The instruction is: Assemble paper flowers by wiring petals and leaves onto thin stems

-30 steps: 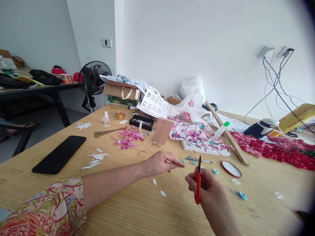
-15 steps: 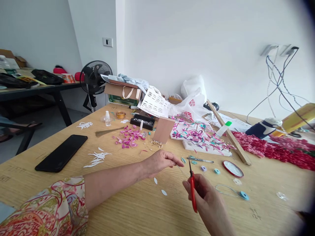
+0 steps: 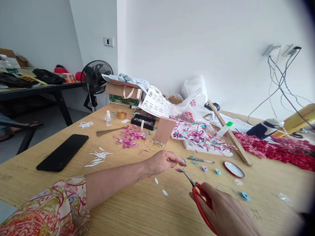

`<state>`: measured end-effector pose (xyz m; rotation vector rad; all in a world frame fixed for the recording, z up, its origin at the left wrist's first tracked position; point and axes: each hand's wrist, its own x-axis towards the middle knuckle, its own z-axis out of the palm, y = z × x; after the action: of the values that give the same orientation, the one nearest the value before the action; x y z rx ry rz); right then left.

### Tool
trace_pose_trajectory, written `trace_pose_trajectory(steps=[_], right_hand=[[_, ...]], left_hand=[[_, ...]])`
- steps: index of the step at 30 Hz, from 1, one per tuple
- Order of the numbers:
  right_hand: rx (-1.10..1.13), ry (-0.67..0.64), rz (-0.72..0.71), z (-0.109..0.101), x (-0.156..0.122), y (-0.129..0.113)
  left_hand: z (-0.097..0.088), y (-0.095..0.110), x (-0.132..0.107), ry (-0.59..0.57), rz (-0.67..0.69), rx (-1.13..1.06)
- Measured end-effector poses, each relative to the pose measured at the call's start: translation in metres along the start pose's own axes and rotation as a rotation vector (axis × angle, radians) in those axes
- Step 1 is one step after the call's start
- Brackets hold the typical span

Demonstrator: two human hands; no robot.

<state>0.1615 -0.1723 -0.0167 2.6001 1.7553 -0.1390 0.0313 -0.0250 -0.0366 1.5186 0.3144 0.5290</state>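
Observation:
My left hand [image 3: 166, 162] is closed in a pinch above the table. A small pink-and-teal petal [image 3: 179, 170] shows just below its fingertips, and a fine thread seems to run there; the fingers hide the exact grip. My right hand [image 3: 221, 205] is wrapped round the red handles of slim-bladed scissors [image 3: 203, 209]. The blade tips point up and left, touching or very near the petal. Two white leaf-shaped pieces [image 3: 164, 192] lie below my left hand. Beyond the fingertips are a teal-edged petal [image 3: 184, 161] and tweezers [image 3: 201, 160].
Small thread spools [image 3: 245, 196] and a red-rimmed round dish [image 3: 233, 169] lie to the right. Pink petals [image 3: 129, 137], white strips [image 3: 97, 157] and a phone [image 3: 63, 152] are on the left. A wooden block [image 3: 164, 130] and flower sprays [image 3: 201, 136] stand behind.
My right hand has turned the scissors from upright to slanting left, bringing the tips to my left fingertips. The pink petal now shows there. My left hand has barely moved.

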Motion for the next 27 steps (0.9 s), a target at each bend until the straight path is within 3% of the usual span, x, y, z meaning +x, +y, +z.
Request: trace_pose_trajectory(steps=[8,13,18,22,27], right_hand=[[0.141,0.056,0.003,0.018,-0.001,-0.005],[0.602,0.201,0.053,0.029,-0.008,0.003],[1.169,0.346,0.206,0.028,0.006,-0.009],[1.389,0.325,0.195,0.035,0.023,-0.029],[1.471,0.388,0.196,0.041,0.028,-0.05]], left_hand=[[-0.006,-0.014,0.004,0.089,-0.127,-0.131],[-0.008,-0.015,0.005,0.111,-0.138,-0.298],[-0.004,-0.012,0.003,0.088,-0.131,-0.47],[0.003,-0.009,-0.001,0.063,-0.125,-0.535],[0.012,-0.007,-0.005,0.055,-0.129,-0.566]])
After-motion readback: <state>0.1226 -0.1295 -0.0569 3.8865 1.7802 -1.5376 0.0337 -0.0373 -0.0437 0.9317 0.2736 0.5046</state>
